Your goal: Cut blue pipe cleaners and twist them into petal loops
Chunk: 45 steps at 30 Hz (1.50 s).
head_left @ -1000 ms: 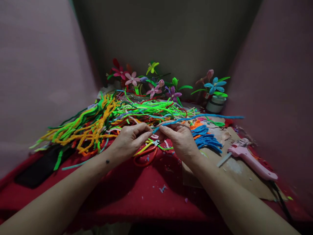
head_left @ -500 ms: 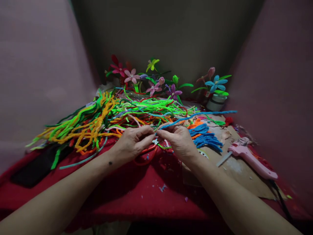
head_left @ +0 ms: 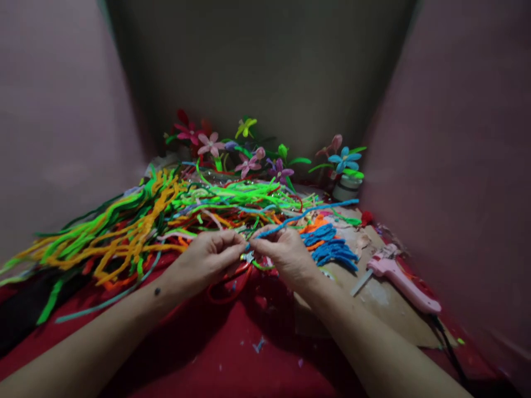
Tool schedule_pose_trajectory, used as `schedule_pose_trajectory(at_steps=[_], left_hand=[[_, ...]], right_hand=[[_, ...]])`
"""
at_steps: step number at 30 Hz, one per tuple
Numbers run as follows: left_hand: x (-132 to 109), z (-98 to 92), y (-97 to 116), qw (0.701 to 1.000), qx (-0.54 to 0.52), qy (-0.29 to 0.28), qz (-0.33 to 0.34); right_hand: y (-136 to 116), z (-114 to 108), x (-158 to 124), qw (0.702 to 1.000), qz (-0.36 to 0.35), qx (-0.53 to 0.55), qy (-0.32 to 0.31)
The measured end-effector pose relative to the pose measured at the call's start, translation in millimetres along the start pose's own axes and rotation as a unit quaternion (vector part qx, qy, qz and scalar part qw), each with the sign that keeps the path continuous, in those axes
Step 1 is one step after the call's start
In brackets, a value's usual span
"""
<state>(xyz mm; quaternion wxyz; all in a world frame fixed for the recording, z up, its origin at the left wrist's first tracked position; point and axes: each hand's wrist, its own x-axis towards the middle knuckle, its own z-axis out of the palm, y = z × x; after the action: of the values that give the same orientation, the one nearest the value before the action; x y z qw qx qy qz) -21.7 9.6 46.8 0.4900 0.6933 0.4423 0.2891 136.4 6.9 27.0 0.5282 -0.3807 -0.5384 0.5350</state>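
A blue pipe cleaner [head_left: 315, 210] runs from between my fingertips out to the upper right. My right hand [head_left: 282, 254] pinches it between thumb and forefinger near its left end. My left hand [head_left: 213, 254] is closed in a pinch on the short end of the same pipe cleaner, its fingertips almost touching the right ones. Beneath the hands, partly covered, lie red-handled scissors [head_left: 226, 298] on the red cloth [head_left: 232, 354]. Just right of my right hand rest several folded blue pipe cleaner pieces [head_left: 336, 251] with orange ones [head_left: 317, 223].
A pile of green and orange pipe cleaners [head_left: 141, 221] spreads behind and left. Pipe-cleaner flowers [head_left: 249, 163] stand along the back, one blue flower [head_left: 345, 160] by a small jar [head_left: 347, 188]. A pink glue gun [head_left: 402, 282] with a cord lies on cardboard [head_left: 377, 309] at right.
The view has shifted, so the table contents appear lower and further left. Both hands keep their pinch on the blue pipe cleaner, close together.
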Motion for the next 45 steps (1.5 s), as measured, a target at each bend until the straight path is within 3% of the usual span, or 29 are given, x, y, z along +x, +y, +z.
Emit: schedule_pose_trajectory(at_steps=[2, 6, 13, 18, 25, 31, 34, 37, 40, 42, 45], left_hand=[[2, -2.8, 0, 0.999, 0.013, -0.033, 0.003], [2, -7.9, -1, 0.997, 0.022, -0.071, 0.002], [1, -5.4, -11, 0.976, -0.162, -0.117, -0.082], [3, -6.1, -13, 0.977, -0.148, -0.141, -0.062], [2, 0.3, -9, 0.993, -0.069, -0.086, -0.041], [3, -0.3, -9, 0.978, -0.169, -0.108, -0.057], [4, -7.3, -8, 0.997, -0.064, -0.027, -0.024], [4, -13.4, -12, 0.987, 0.156, 0.011, 0.024], [5, -12.5, -20, 0.908, 0.411, -0.033, 0.067], [5, -8.3, -24, 0.854, 0.513, -0.043, 0.070], [5, -1.0, -27, 0.827, 0.557, -0.048, 0.063]], right_hand=[[-5, -2, 2, 1.000, 0.007, 0.000, 0.017], [-8, -8, 2, 0.998, -0.046, 0.011, 0.046], [-1, -12, -1, 0.993, 0.002, 0.106, 0.054], [1, -17, -3, 0.997, -0.005, 0.067, 0.040], [3, -17, -6, 0.999, -0.031, 0.015, 0.033], [1, -10, -10, 0.993, -0.074, 0.037, 0.083], [1, -16, -8, 0.988, -0.101, 0.053, 0.101], [4, -25, -3, 0.982, -0.118, 0.081, 0.127], [9, -29, 1, 0.982, -0.102, 0.095, 0.125], [11, -29, 2, 0.985, -0.076, 0.105, 0.116], [10, -26, 0, 0.985, -0.057, 0.126, 0.100]])
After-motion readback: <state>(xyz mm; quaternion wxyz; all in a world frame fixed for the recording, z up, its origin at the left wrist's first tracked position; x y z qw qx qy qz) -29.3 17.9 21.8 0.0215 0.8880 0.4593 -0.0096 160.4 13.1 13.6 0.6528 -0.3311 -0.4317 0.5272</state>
